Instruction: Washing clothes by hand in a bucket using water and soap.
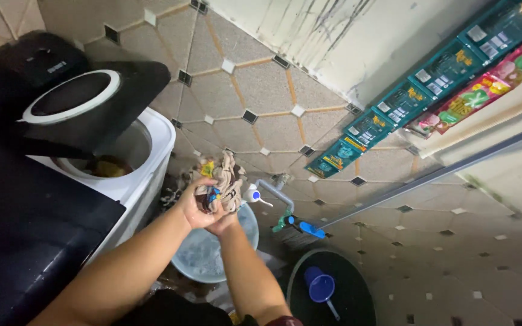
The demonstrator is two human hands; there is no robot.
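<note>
Cloth, beige with small bright patches, bunched and wet-looking, held directly above the pale basin of soapy water. Head view only. Left hand wrapped around the lower part of the bundle, grip pressed together on the fabric. Right hand cupped underneath, mostly hidden by the left; grip apparently closed on the same bundle, fingers not fully seen. Both forearms raised from the bottom edge up over the basin.

Left of the basin: white washing machine with its dark lid tipped open, something yellowish down in the drum. Right of the basin: grey pipe with a blue-handled tap, then a dark bucket with a blue scoop inside. Beyond the basin: tiled floor, with strips of green and red sachets hanging on the wall farther off.

Judged as wringing or rubbing in progress. Best done with the bundle kept low over the basin for the drip, hands twisted in opposite directions, loose ends gathered in before squeezing.
</note>
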